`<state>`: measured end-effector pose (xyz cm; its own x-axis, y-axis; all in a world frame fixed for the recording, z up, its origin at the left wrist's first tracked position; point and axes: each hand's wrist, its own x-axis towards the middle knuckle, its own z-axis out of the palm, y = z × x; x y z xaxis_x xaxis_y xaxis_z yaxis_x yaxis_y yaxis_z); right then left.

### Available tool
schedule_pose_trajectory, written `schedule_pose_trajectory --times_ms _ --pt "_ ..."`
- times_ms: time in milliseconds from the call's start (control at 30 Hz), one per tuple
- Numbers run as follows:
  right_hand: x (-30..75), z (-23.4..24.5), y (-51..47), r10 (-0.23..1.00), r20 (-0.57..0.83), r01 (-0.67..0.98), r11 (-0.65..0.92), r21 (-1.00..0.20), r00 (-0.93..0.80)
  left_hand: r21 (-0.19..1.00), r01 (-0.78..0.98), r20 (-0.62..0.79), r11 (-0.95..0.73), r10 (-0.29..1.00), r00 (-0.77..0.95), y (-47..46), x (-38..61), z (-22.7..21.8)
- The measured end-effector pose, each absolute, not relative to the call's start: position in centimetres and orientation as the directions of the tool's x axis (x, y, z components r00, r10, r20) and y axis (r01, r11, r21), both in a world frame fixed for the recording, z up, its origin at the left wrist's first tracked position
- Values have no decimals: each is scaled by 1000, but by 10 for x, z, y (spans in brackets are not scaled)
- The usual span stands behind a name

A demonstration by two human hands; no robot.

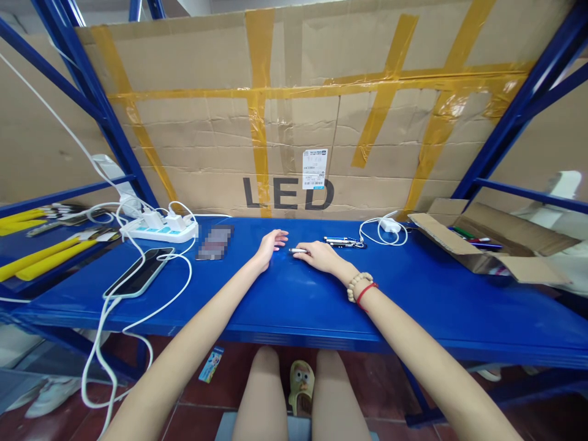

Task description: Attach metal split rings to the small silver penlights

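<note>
My right hand [320,257] rests low over the blue tabletop, its fingers closed around a pen [299,250]. Only the pen's pale barrel and dark end stick out to the left; the rest is hidden in the hand. To the left of that pen, my left hand [270,248] is held with its fingers apart and nothing in them. Several pens [342,242] with blue and silver barrels lie side by side just beyond my right hand. A dark rectangular item [214,242], blurred out, lies to the left of my left hand.
A power strip [160,231] with white plugs and cables stands at the left. A phone [139,272] lies before it. An open cardboard box [491,236] with pens stands at the right, near a white charger [390,226]. A large cardboard panel [206,141] closes off the back.
</note>
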<state>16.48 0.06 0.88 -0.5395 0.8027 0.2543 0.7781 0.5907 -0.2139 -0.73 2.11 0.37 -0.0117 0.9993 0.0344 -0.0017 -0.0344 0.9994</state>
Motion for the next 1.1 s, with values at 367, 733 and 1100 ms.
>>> schedule_pose_trajectory --times_ms 367,733,1100 --pt "165 8 1 810 250 786 581 -212 -531 1000 -6 20 -20 1000 -14 20 -7 6" --pt "165 9 -1 797 255 768 600 -224 -548 1000 0 25 -25 1000 -9 19 -8 6" --pt "166 8 0 792 254 761 607 -228 -555 1000 9 25 -25 1000 -7 17 -7 8"
